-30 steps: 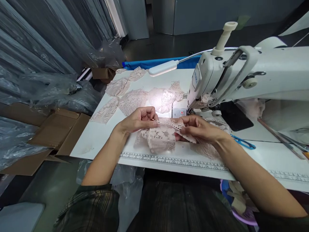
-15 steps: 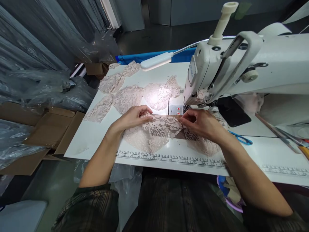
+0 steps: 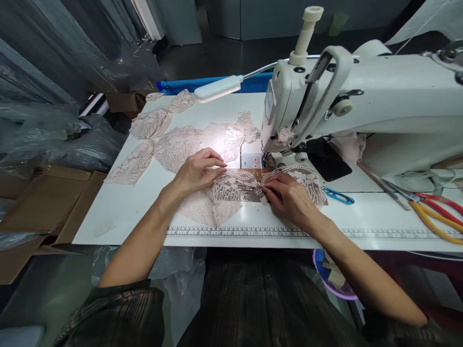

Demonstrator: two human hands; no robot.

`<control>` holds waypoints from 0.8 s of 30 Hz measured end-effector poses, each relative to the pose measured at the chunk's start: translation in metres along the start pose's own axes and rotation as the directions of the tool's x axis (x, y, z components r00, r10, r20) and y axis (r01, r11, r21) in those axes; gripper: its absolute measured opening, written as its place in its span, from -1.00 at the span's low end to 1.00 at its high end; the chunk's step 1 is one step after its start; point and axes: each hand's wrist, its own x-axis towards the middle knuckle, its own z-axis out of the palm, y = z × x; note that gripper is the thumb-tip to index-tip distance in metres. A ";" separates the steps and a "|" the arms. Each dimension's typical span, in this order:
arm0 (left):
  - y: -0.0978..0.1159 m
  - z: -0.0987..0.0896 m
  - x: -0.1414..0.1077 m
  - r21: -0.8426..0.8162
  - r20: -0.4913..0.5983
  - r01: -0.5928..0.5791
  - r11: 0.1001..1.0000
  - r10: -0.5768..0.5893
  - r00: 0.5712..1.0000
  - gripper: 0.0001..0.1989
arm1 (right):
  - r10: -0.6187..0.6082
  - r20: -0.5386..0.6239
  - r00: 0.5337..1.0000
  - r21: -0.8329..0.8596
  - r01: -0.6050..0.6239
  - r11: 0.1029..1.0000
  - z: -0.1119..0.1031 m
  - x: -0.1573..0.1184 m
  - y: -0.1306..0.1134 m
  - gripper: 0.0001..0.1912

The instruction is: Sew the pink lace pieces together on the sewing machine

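Lace piece (image 3: 227, 193) lies on the counter (image 3: 119, 207), nearside of the presser foot (image 3: 266, 160), running left to right. Right hand (image 3: 291, 197), nearer the foot, pinches it; left hand's (image 3: 197, 171) fingers meet at its edge, grip unconfirmed.

grey panels (image 3: 289, 19) stand beyond a dark floor (image 3: 217, 60), and bluish-grey sheeting (image 3: 83, 43) drapes the left side.

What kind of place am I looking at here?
Probably a garment sewing workshop: a sewing machine stands on a white table with a ruler scale along its near edge, and pale lace pieces lie spread beside it.
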 end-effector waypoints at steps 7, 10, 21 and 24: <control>0.071 0.013 0.003 -0.465 0.129 -0.073 0.882 0.149 0.980 -0.36 | 0.176 0.140 0.974 0.702 -0.223 0.676 -0.041 -0.017 -0.042 -0.80; 0.101 0.013 -0.012 -0.608 0.333 0.194 0.770 0.025 0.943 -0.76 | 0.265 0.243 0.933 0.873 -0.330 0.360 -0.050 -0.024 -0.049 -0.79; 0.069 -0.090 -0.088 -0.679 0.188 0.565 0.469 -0.632 0.752 -0.65 | 0.026 0.476 0.879 0.675 -0.384 0.630 -0.006 0.002 -0.052 -0.69; 0.044 -0.118 -0.097 -0.391 0.196 0.722 0.571 -0.714 0.672 -0.65 | 0.015 0.436 0.900 0.542 -0.276 0.794 -0.004 0.008 -0.047 -0.65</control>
